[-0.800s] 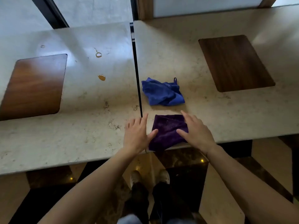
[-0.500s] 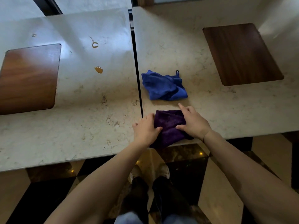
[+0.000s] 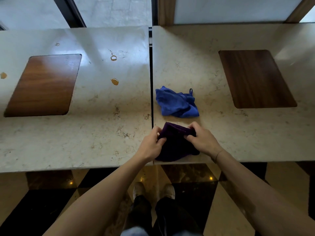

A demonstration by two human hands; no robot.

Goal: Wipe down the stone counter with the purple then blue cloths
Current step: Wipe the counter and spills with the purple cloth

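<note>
Your left hand [image 3: 150,144] and right hand [image 3: 203,140] are pinching the purple cloth [image 3: 175,147] at the counter [image 3: 102,133] edge; the blue cloth [image 3: 176,103] is lying just beyond.

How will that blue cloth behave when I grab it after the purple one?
Likely floppy: the blue cloth lies crumpled in soft folds on the stone counter. Probably light, and it should drape and unfold rather than keep its shape. Its small hanging loop may trail or snag.

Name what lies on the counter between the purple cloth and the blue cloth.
Nothing: the head view shows bare stone counter between the purple cloth and the blue cloth.
</note>
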